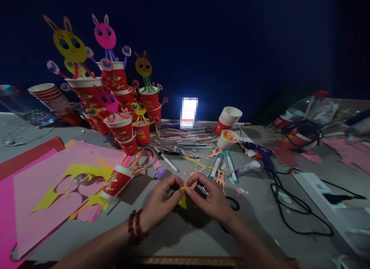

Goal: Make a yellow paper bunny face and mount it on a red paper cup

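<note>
Near the front middle of the table, my left hand (167, 199) and my right hand (209, 195) meet, thumbs and fingertips pinched on a small yellow paper piece (183, 202). A bit of orange paper shows between the fingertips, above the yellow; how the two join is hidden. Red beads circle my left wrist. Just beyond my hands lie orange paper scraps (220, 179), a blue marker (216, 165) and a teal marker (231, 167).
Red cups with paper rabbit figures (120, 126) stand at the back left. Coloured paper sheets (37, 199) cover the left side. A tilted red cup (117, 181) holds orange strips. A glue gun (261, 155), black cable and white power strip (320, 207) lie right.
</note>
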`<state>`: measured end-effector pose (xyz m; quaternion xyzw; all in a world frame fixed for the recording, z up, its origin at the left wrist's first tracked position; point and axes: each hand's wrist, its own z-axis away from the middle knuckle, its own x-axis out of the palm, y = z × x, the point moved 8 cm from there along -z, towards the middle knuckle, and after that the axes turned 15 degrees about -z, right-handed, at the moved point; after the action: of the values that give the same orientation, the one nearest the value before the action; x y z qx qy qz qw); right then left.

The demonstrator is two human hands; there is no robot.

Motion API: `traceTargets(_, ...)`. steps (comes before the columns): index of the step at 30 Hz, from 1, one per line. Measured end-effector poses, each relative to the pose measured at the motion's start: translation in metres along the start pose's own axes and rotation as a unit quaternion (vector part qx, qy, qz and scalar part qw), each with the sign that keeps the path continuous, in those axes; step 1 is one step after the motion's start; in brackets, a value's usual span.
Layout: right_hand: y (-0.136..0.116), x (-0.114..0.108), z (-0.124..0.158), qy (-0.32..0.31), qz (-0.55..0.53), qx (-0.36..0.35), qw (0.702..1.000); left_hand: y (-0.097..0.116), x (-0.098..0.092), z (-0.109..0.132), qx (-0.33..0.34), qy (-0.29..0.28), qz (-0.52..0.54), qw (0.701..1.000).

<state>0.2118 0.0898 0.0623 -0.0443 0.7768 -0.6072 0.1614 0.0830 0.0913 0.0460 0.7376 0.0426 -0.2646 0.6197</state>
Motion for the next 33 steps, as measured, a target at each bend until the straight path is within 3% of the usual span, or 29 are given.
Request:
traceTargets(11, 0.0, 0.004, 0.003, -0.013, 0.019, -0.003, 1.0, -0.004, -0.001, 0.0, -0.003, 0.013, 0.018, 1.0)
traceTargets(22, 0.016, 0.002, 0.003, -0.021, -0.112, 0.061, 0.992, -0.022, -0.001, -0.002, -0.062, 0.025, 0.142, 0.988)
traceTargets(33, 0.032, -0.006, 0.004, 0.041, -0.14, 0.112, 0.983, -0.033, 0.009, 0.002, -0.102, 0.009, 0.183, 0.978)
